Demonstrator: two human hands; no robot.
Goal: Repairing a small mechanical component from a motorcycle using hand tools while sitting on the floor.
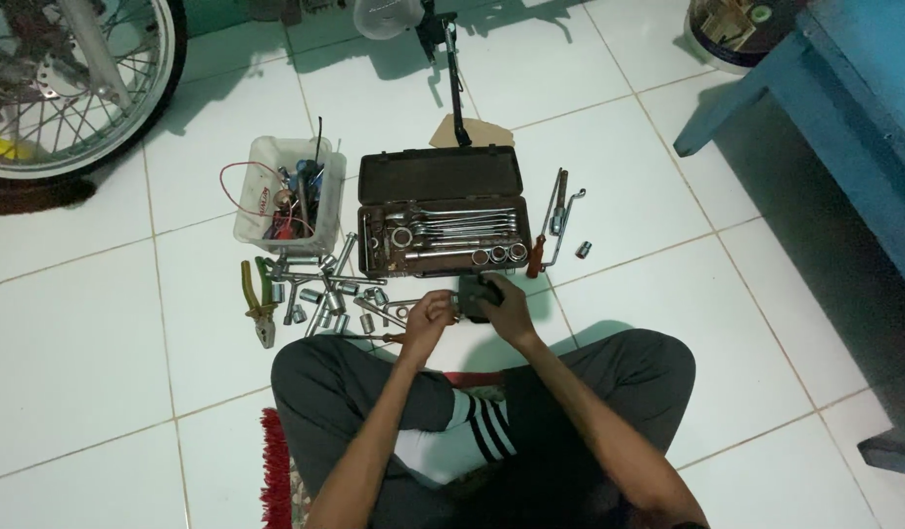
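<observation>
I sit cross-legged on a tiled floor. My right hand (503, 306) grips a small dark boxy part (474, 296) in front of my knees. My left hand (428, 318) is closed against the left side of the same part, fingers pinched; whether it holds a small tool I cannot tell. Just beyond my hands lies an open brown metal toolbox (441, 176) with spanners and sockets in its tray. Loose sockets and extension bars (325, 294) are scattered on the floor left of my hands.
A clear plastic tub (260, 162) of wires and tools stands left of the toolbox, pliers (259, 304) below it. Screwdriver and bent wrench (555, 216) lie to the right, with one socket (584, 249). A spoked wheel (71, 88) is top left, blue furniture (844, 108) on the right.
</observation>
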